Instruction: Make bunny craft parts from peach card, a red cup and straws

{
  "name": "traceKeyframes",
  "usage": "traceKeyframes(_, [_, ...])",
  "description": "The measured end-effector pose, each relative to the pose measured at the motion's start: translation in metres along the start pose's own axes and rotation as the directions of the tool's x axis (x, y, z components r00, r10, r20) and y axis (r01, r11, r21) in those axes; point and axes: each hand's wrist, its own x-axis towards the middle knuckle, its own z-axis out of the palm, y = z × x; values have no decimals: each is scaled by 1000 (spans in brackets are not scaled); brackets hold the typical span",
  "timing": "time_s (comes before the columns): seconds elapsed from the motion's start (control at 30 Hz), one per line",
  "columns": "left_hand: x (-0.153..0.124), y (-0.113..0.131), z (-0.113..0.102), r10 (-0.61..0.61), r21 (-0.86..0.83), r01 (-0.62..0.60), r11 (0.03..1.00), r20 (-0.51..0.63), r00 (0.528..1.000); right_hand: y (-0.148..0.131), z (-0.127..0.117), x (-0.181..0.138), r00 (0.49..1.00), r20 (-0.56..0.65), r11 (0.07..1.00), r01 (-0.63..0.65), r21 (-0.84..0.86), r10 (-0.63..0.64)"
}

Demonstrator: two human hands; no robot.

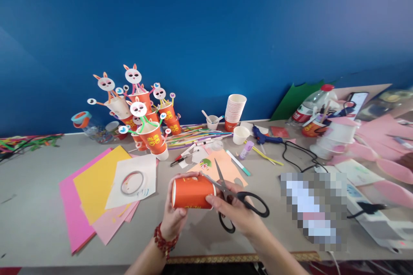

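Observation:
A red paper cup (193, 193) with gold marks lies sideways in my left hand (174, 219), whose fingers wrap around it from below and behind. My right hand (240, 215) holds black-handled scissors (250, 203). Their blades are spread, one pointing up and away, the other at the cup's right end. My right thumb touches the cup near that end. Just beyond the cup is a sheet of peach paper (230, 164) with pieces cut out of it. A green-capped marker (238, 162) lies along its right side.
Red cups with rabbit figures (151, 137) stand at the back left. Coloured sheets (93, 180) and a tape roll (132, 182) lie left. Behind are stacked paper cups (235, 109) and a blue glue gun (266, 136) with its cable. A power strip (371, 219) sits right.

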Motion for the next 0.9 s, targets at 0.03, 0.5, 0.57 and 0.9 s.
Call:
traceKeyframes(0.03, [1,2,3,1,-4,-1,1000,11,1000,0,-1,0,1000,24,1000,3,-6,-3])
traceKeyframes(0.5, [23,28,-7,-416,-156,512,845,411,811,-6,-26,5,954,286,964,156,-215,-90])
traceKeyframes(0.57, [30,38,-7,-550,-24,658,752,527,648,-9,-29,8,904,410,927,249,-279,-120])
traceKeyframes(0.9, [23,41,4,-546,33,626,779,527,651,-3,-42,13,940,183,869,337,-364,-288])
